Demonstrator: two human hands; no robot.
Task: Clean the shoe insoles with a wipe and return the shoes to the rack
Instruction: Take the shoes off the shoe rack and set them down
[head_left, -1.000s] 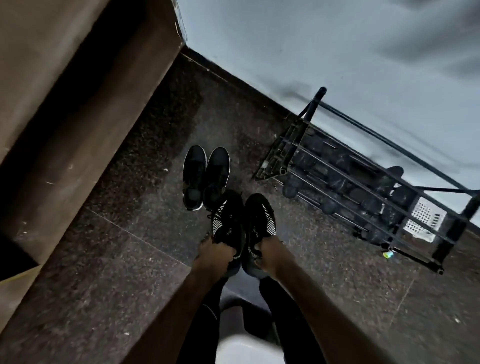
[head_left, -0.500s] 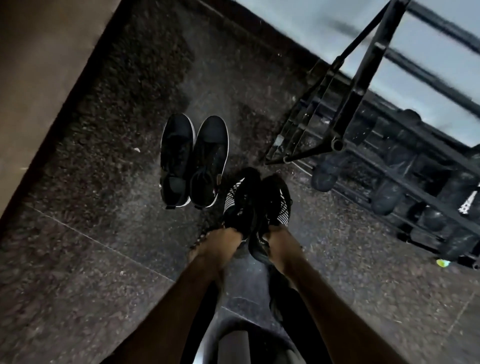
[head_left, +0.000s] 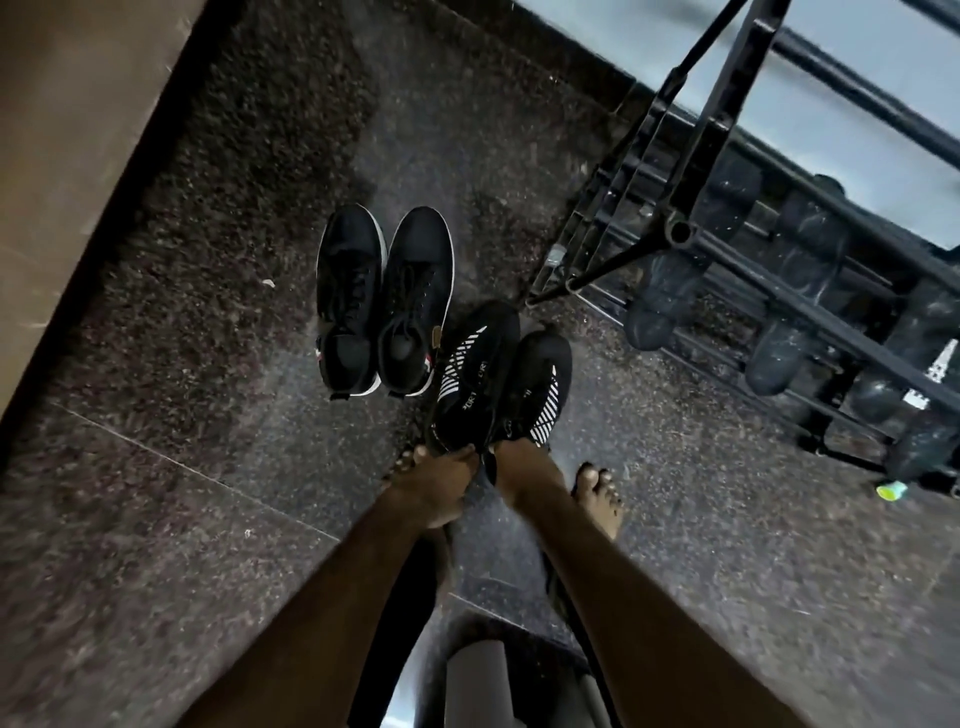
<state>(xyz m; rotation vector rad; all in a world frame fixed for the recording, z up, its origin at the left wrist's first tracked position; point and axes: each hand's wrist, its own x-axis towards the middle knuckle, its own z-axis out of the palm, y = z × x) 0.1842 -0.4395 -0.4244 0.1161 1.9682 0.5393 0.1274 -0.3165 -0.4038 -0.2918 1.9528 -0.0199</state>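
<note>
Dark speckled floor (head_left: 208, 519) underfoot. The left hand (head_left: 436, 483) clutches the left striped shoe (head_left: 472, 374) by its heel, and the right hand (head_left: 524, 467) grips the right striped shoe (head_left: 540, 384). The rack (head_left: 727, 156) stands at two o'clock of them, a plain pair (head_left: 384, 296) at eleven.

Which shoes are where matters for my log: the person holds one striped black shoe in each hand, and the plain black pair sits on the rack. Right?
Not quite. The head view shows the plain black pair standing on the floor beside the rack, not on it. The rest holds: the left hand grips one striped shoe, the right hand the other striped shoe.
</note>
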